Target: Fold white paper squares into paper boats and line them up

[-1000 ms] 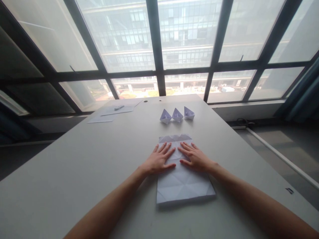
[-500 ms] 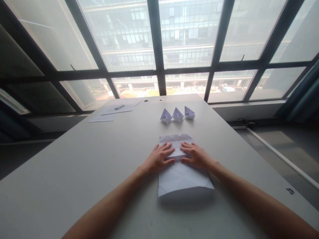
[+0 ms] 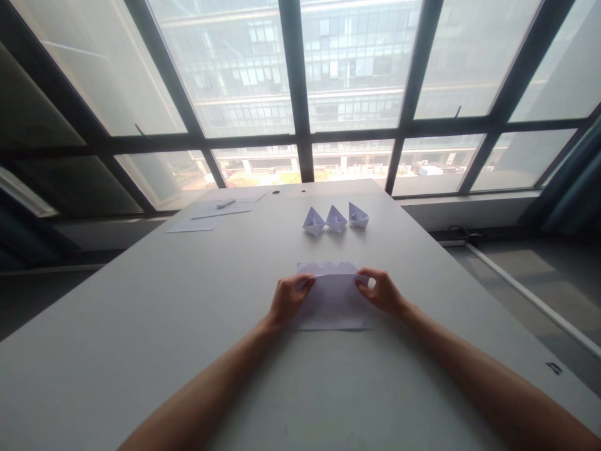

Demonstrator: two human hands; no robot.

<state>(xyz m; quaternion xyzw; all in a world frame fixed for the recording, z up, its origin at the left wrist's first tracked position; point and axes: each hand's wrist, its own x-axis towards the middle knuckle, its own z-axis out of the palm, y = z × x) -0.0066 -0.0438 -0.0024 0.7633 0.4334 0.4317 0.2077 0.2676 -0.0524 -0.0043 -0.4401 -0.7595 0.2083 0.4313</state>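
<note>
A white sheet of paper (image 3: 334,304) lies in front of me, its near part bent up and over toward the far side. My left hand (image 3: 290,299) pinches the raised edge at its left end between thumb and fingers. At the right end of the same edge, my right hand (image 3: 381,290) has a similar pinch. Beyond the raised edge a strip of creased paper with a zigzag outline shows flat on the table. Past it stand three small folded paper boats (image 3: 336,219) in a row, apart from both hands.
The white table (image 3: 178,332) reaches toward the windows. At its far left lie several flat paper sheets (image 3: 220,210), with a small white object (image 3: 226,203) on top, its kind unclear. A small dark mark (image 3: 554,368) is near the right edge.
Both hands have gone from lying flat on the paper to pinching its edge. The near edge has been lifted and carried away from me, over the rest of the sheet.
</note>
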